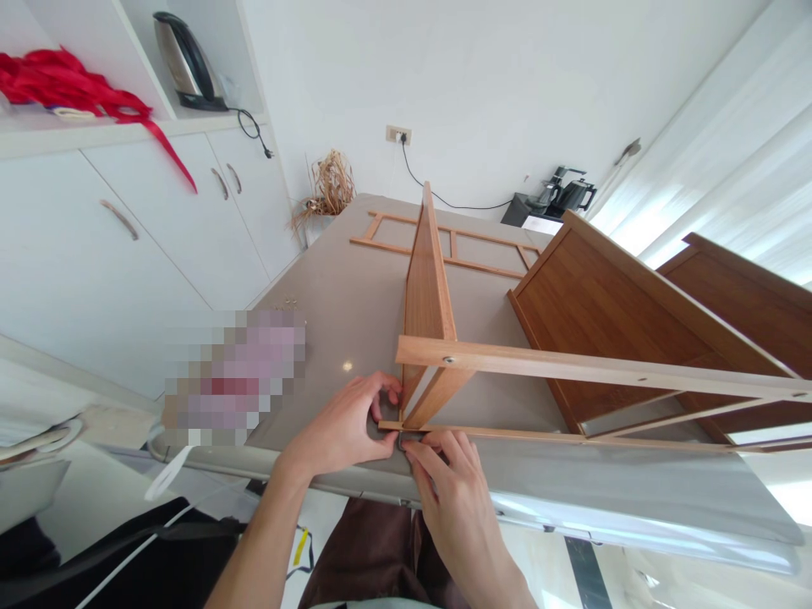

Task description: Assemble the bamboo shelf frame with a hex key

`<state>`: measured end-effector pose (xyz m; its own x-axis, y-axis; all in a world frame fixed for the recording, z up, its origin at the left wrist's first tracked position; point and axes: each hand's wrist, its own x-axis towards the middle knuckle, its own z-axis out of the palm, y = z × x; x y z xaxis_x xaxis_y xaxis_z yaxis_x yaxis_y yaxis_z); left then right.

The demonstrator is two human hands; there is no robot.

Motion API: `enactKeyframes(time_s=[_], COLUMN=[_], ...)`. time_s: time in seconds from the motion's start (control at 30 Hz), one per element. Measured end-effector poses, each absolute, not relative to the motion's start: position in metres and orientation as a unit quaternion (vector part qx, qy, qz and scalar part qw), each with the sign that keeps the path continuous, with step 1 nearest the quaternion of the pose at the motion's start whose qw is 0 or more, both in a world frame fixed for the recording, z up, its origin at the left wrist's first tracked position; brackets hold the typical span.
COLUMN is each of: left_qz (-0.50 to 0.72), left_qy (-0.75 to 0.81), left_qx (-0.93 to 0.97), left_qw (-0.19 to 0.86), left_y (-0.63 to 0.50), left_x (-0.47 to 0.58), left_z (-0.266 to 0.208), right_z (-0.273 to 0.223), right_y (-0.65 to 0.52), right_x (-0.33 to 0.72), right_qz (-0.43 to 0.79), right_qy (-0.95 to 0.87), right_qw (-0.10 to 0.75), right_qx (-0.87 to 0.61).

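A partly joined wooden shelf unit lies on its side, with broad shelf panels standing upright between two long rails. My left hand is closed around the near left end of the lower wooden rail, thumb in front and fingers behind. Just right of it, my right hand pinches a small grey metal piece against that rail end; its exact kind is too small to tell. The upper rail crosses above both hands and has a screw head in it.
A ladder-like wooden frame lies flat at the back of the grey table. Small loose hardware sits left, beside a pixelated pinkish item. A dried plant, a kettle and a black appliance stand farther off.
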<state>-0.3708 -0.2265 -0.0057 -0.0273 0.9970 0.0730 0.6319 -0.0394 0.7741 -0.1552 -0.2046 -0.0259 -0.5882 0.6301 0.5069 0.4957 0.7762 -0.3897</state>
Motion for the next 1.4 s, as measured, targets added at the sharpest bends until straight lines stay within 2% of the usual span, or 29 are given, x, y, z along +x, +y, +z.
enactKeyframes(time_s=[0.57,1.13,1.4], left_qz=[0.334,0.342,0.347], left_qy=[0.630,0.628,0.626], left_qx=[0.646,0.639,0.637], left_qw=[0.274,0.285,0.287], left_y=[-0.227,-0.227,-0.227], left_x=[-0.371,-0.371,-0.371], left_z=[-0.005,-0.006,-0.006], right_z=[-0.023,-0.028,-0.024], right_y=[-0.204,-0.209,-0.212], right_x=[-0.149,-0.159,-0.163], right_qz=[0.099,0.084,0.074], right_qy=[-0.907,-0.892,-0.899], right_qw=[0.289,0.326,0.314], right_qx=[-0.290,-0.303,-0.297])
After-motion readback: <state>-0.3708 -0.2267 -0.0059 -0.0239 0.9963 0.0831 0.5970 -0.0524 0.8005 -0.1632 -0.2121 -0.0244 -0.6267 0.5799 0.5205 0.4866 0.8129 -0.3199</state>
